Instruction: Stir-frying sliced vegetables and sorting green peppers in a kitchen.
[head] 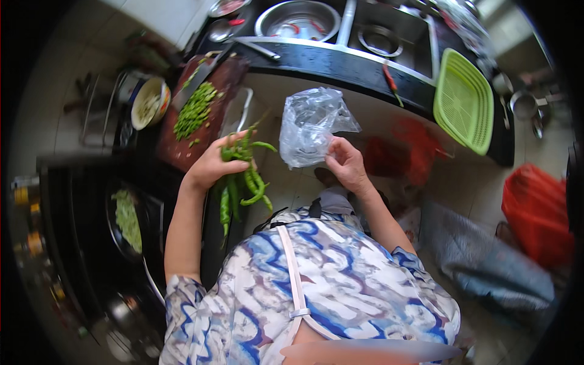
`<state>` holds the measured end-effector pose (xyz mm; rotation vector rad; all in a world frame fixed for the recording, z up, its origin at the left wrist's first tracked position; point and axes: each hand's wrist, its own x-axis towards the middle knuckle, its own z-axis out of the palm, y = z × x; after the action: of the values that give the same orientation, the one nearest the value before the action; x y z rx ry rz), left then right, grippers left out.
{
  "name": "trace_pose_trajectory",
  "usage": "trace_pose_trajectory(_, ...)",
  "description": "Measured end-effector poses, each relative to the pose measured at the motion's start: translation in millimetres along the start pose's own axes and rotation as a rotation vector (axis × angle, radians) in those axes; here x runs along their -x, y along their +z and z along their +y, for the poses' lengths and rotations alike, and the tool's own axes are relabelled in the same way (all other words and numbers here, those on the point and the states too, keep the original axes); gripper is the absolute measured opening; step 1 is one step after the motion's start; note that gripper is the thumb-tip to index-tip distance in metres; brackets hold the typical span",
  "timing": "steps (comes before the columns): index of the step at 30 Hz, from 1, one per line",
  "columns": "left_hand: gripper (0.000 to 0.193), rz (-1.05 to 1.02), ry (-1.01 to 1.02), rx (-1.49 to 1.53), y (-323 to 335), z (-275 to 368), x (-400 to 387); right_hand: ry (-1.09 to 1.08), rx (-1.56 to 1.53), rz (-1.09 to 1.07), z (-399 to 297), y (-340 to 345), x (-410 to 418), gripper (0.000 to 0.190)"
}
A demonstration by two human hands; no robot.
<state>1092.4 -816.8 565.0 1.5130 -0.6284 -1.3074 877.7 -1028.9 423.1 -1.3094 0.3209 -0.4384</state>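
Observation:
My left hand [218,159] grips a bunch of long green chili peppers [251,180], which dangle below my fingers. In my right hand [347,163] a clear plastic bag [306,125] is pinched by its edge between thumb and fingers. It hangs crumpled in front of the counter, and I see no peppers inside it. Beyond my left hand lies a dark red cutting board [203,130] with chopped green peppers [196,109] on it. A knife [200,77] with a broad blade rests on the board beside the chopped pile.
A bowl [148,106] with pale pieces stands left of the board. Greens lie in a wok [130,223] at the left. Ahead, a metal basin [297,20] holds red peppers beside a sink [388,39]. One red chili [391,84] and a green plastic basket [463,100] sit on the counter edge.

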Motion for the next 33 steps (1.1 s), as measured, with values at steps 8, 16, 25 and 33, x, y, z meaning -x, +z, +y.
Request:
trace_pose_trajectory(8,0.05,0.254,-0.192,0.032,-9,-51,14,-0.073,0.283,-0.268,8,77,-31,0.016)
trace_pose_trajectory(16,0.027,0.582,-0.02,0.438,-18,-77,98,0.48,0.055,-0.422,1,44,-25,0.01)
trace_pose_trajectory(25,0.03,0.611,0.005,0.466,27,-85,147,-0.274,0.646,-1.093,-18,146,-108,0.044)
trace_pose_trajectory(33,0.033,0.875,0.005,0.554,90,-135,214,0.498,-0.011,-1.426,34,221,-29,0.014)
